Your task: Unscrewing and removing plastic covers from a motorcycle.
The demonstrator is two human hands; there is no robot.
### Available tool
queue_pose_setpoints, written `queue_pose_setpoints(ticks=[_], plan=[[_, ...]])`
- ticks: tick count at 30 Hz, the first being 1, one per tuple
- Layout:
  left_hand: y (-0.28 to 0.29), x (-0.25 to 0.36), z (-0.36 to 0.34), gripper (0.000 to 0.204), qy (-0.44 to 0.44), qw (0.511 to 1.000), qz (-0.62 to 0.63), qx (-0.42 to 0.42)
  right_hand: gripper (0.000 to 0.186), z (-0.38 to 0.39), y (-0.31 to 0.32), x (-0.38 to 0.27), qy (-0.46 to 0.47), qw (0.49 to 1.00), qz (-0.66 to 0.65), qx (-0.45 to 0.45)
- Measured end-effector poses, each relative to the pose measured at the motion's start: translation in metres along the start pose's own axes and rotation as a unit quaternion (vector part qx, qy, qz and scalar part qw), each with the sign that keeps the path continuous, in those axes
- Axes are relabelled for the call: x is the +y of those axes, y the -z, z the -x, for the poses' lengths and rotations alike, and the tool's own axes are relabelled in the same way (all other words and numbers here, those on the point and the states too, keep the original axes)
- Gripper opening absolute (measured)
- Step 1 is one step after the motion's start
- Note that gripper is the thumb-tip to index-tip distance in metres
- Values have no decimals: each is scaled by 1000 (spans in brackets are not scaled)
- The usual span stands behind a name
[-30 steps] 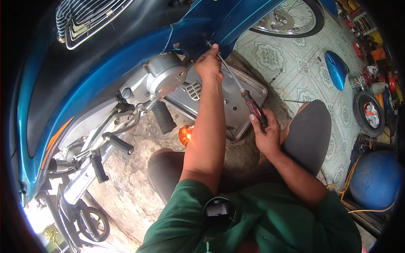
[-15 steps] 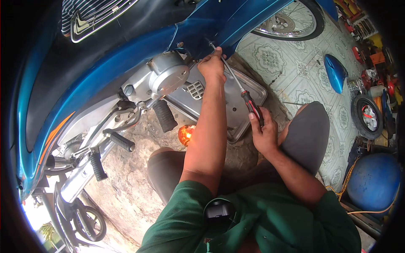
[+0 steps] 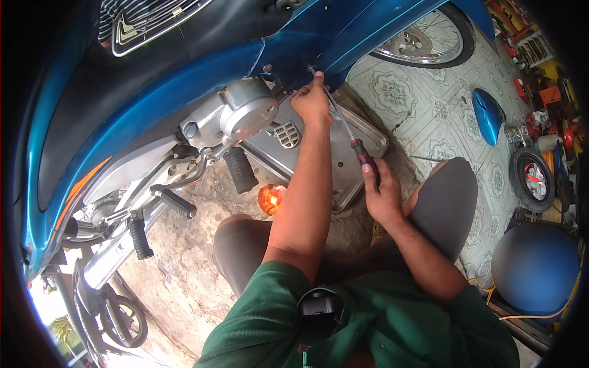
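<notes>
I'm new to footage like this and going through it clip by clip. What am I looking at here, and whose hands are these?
There is no robot: these are one person's bare hands, seen from above by a wide fisheye camera worn on the head, so straight edges look bent. The right hand holds the handle of a screwdriver. The left hand is up near the tip end of its shaft, beside the blue motorbike; how firmly it grips is hard to tell. Below lies a metal tray, with a bright orange round piece on the ground nearby. A blue curved part lies on the tiled floor to the right.
</notes>
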State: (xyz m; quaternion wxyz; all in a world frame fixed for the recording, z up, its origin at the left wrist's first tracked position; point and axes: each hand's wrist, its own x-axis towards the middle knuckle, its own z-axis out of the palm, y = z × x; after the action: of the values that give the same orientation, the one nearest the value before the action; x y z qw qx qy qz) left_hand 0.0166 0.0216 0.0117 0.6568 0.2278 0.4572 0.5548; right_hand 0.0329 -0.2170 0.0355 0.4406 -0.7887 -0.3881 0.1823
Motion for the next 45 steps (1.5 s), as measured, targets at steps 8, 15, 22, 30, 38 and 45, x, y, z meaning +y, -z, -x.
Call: queue_pose_setpoints(ticks=[8,15,22,30,38,45], plan=[[10,14,0,20,75,995,34,-55,46,-8,16,-9,-336,796,-465,-195],[9,20,-4,20,92,994,-3,-51,42,-8,13,-14,-340,750,-513,-242],[12,14,-3,20,88,994,24,-54,37,-18,1,-8,-88,988,-13,-129],[4,9,-9,20,84,996,23,-26,44,-19,10,-33,-279,922,-209,-171],[1,-1,-7,20,31,999,-29,-33,38,-4,4,-9,-117,976,39,-181],[12,-10,5,21,-41,990,-130,-45,34,19,33,-49,-110,963,59,-238]])
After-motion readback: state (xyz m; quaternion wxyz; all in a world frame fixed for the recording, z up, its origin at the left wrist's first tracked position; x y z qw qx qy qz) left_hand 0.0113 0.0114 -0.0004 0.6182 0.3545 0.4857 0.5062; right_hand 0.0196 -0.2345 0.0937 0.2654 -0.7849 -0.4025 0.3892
